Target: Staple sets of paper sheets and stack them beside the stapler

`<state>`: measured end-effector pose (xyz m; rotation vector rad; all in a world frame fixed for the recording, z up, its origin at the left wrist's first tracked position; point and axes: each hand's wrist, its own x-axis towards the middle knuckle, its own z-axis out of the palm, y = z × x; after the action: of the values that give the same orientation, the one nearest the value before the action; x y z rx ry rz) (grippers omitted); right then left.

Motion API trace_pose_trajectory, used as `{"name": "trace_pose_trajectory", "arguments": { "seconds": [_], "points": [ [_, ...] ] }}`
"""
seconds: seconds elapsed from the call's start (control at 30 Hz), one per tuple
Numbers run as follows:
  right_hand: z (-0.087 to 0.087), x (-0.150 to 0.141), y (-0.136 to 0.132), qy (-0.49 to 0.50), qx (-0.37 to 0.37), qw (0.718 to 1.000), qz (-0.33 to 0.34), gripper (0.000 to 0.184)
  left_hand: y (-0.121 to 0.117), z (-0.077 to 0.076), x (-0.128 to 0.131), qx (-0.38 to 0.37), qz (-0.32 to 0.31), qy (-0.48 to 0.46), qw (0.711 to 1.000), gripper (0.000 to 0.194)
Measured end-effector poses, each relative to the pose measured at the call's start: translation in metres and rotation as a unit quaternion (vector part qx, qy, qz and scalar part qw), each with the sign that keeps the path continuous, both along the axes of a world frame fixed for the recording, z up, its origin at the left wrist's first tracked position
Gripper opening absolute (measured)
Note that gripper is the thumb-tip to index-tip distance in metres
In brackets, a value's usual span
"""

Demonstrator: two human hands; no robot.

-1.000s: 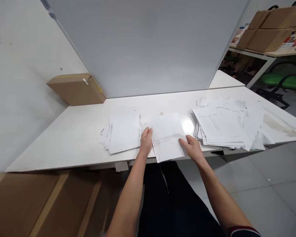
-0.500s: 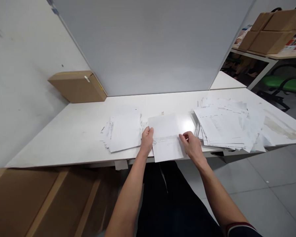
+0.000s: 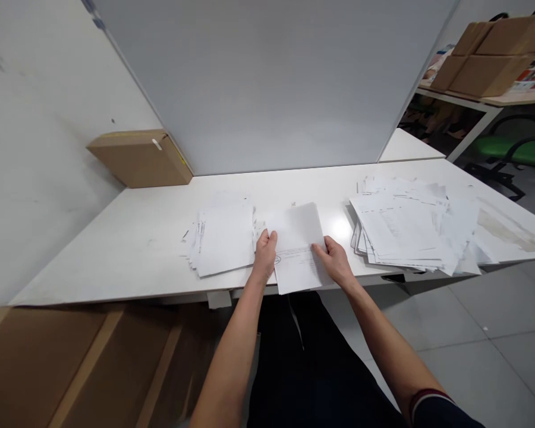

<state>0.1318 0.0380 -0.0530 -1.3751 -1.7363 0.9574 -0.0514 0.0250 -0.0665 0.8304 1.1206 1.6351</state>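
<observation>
A printed sheet of paper (image 3: 296, 238) is held at the table's front edge, its lower end reaching past the edge. My left hand (image 3: 264, 254) grips its left side, thumb on top, beside a small round mark on the print. On the right side my right hand (image 3: 334, 258) pinches the sheet, its thumb lying over the face. Whether it is one sheet or more I cannot tell. To the left lies a fairly neat stack of papers (image 3: 227, 238). A larger, messier pile of papers (image 3: 396, 229) spreads out to the right.
A white table (image 3: 156, 238) carries the papers. A cardboard box (image 3: 138, 160) stands at its back left, beside a pale upright panel (image 3: 271, 89). Below left are brown cartons (image 3: 49, 356). Farther right are more boxes (image 3: 485, 71) and a green chair (image 3: 512, 148).
My right hand has shifted left and its thumb now lies farther in on the sheet. The sheet's right side bends upward a little. My left hand stays in place.
</observation>
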Motion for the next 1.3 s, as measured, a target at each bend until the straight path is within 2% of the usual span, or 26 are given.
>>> {"name": "trace_pose_trajectory", "arguments": {
  "seconds": [0.17, 0.27, 0.33, 0.4, 0.47, 0.53, 0.6, 0.67, 0.77, 0.83, 1.0, 1.13, 1.23, 1.3],
  "points": [
    [0.0, -0.004, -0.001, -0.03, 0.026, 0.999, 0.001, 0.028, 0.0, 0.0, 0.001, 0.02, 0.003, -0.017, 1.0, 0.03],
    [0.017, 0.003, 0.001, -0.046, 0.084, 0.995, -0.014, 0.026, 0.001, 0.003, 0.001, 0.028, -0.011, -0.06, 0.998, 0.029],
    [0.039, 0.011, 0.002, -0.069, 0.14, 0.988, -0.019, 0.023, 0.002, 0.006, 0.0, 0.028, -0.018, -0.088, 0.996, 0.031],
    [0.069, 0.018, 0.003, -0.119, 0.19, 0.975, 0.013, 0.02, 0.003, 0.008, -0.001, 0.038, -0.001, -0.097, 0.995, 0.032],
    [0.103, 0.023, 0.003, -0.201, 0.221, 0.952, 0.073, 0.017, 0.004, 0.007, -0.004, 0.051, 0.069, -0.088, 0.992, 0.03],
    [0.131, 0.021, 0.003, -0.296, 0.234, 0.917, 0.127, 0.015, 0.004, 0.004, -0.007, 0.051, 0.174, -0.062, 0.982, 0.024],
    [0.148, 0.014, 0.003, -0.378, 0.233, 0.881, 0.161, 0.015, 0.005, 0.0, -0.008, 0.058, 0.247, -0.02, 0.967, 0.024],
    [0.151, 0.004, 0.005, -0.436, 0.222, 0.852, 0.188, 0.014, 0.005, -0.004, -0.008, 0.083, 0.245, 0.038, 0.965, 0.03],
    [0.139, -0.006, 0.01, -0.486, 0.185, 0.826, 0.215, 0.013, 0.006, -0.012, -0.007, 0.101, 0.153, 0.115, 0.976, 0.037],
    [0.131, -0.008, 0.013, -0.5, 0.162, 0.822, 0.219, 0.014, 0.008, -0.016, -0.007, 0.096, 0.104, 0.144, 0.98, 0.035],
    [0.128, -0.005, 0.013, -0.509, 0.163, 0.819, 0.208, 0.016, 0.01, -0.021, -0.008, 0.098, 0.123, 0.176, 0.972, 0.033],
    [0.129, -0.008, 0.012, -0.511, 0.164, 0.814, 0.223, 0.014, 0.006, -0.017, -0.006, 0.086, 0.084, 0.224, 0.967, 0.039],
    [0.132, -0.004, 0.013, -0.488, 0.16, 0.833, 0.204, 0.014, 0.004, -0.014, -0.006, 0.059, 0.084, 0.236, 0.966, 0.033],
    [0.135, 0.007, 0.014, -0.426, 0.152, 0.874, 0.176, 0.016, 0.005, -0.014, -0.006, 0.047, 0.115, 0.215, 0.969, 0.028]
  ]
}}
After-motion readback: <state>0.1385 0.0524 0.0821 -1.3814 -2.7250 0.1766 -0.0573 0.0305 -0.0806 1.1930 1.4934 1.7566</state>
